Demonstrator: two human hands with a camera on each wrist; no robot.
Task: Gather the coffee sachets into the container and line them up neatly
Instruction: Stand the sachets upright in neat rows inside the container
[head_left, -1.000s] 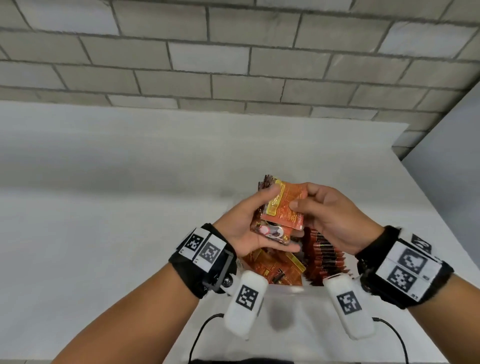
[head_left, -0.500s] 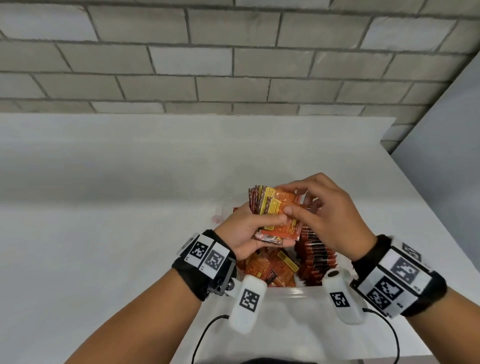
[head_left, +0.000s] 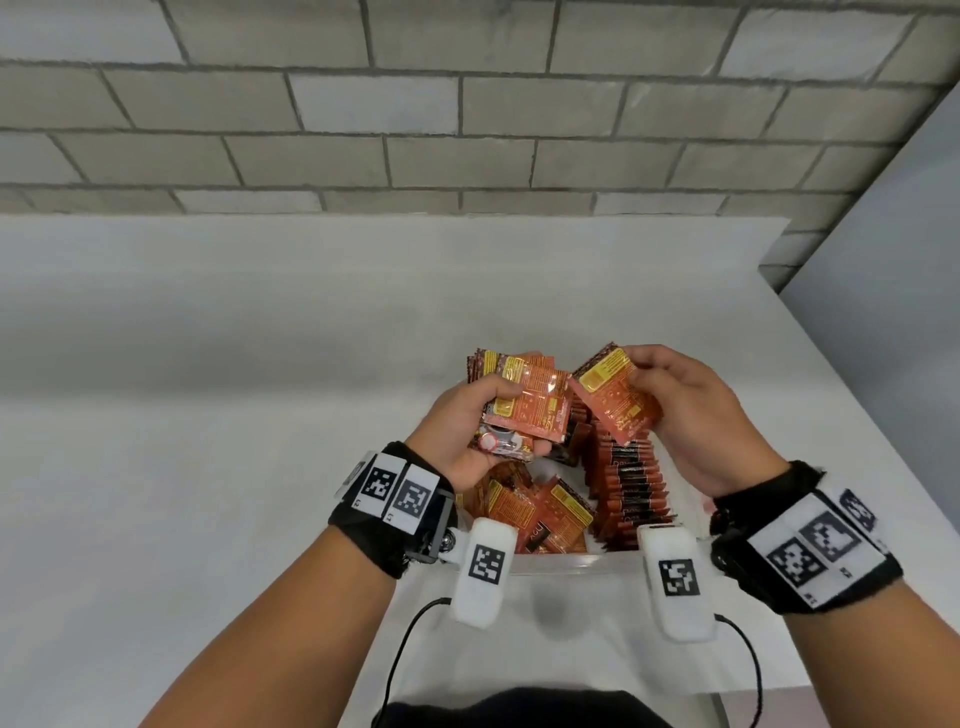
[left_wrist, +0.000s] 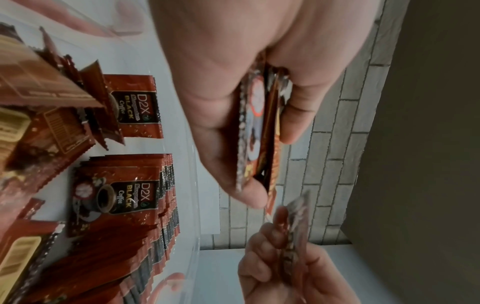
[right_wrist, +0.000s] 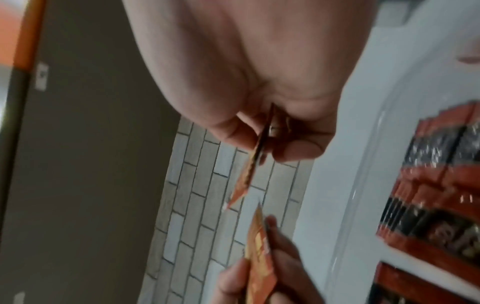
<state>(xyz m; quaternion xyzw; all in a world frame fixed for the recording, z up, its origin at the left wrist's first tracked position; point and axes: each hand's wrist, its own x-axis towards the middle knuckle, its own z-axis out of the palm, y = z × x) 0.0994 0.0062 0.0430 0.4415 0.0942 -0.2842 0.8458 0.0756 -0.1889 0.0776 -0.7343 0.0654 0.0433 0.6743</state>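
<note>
While you hold a small stack of coffee sachets (head_left: 524, 410) in your left hand (head_left: 467, 441), thumb on top and fingers curled beneath, your right hand (head_left: 691, 415) pinches a single sachet (head_left: 613, 400) by its edge between thumb and fingertips, tilted and just beside the stack, not touching it. Both bundles hang above the clear plastic container (head_left: 571, 564). Below them, a tidy row of upright sachets (head_left: 631, 488) fills the container's right side, and a loose heap (head_left: 535, 514) lies jumbled on the left. The left wrist view shows the stack in your palm sitting uneven, its edges staggered.

The risk, as I judge it, lies in that stack: its foil faces look slick, and if you ease your thumb to take in the single sachet, the top ones could fan out or slide off into the heap. Turn the single sachet to match the stack's printed side, or the row will read mixed. When you lower the bundle, watch the standing row; a nudge from your knuckles could topple it. The container rests on a white table (head_left: 208, 415) below a grey block wall (head_left: 467, 104).
</note>
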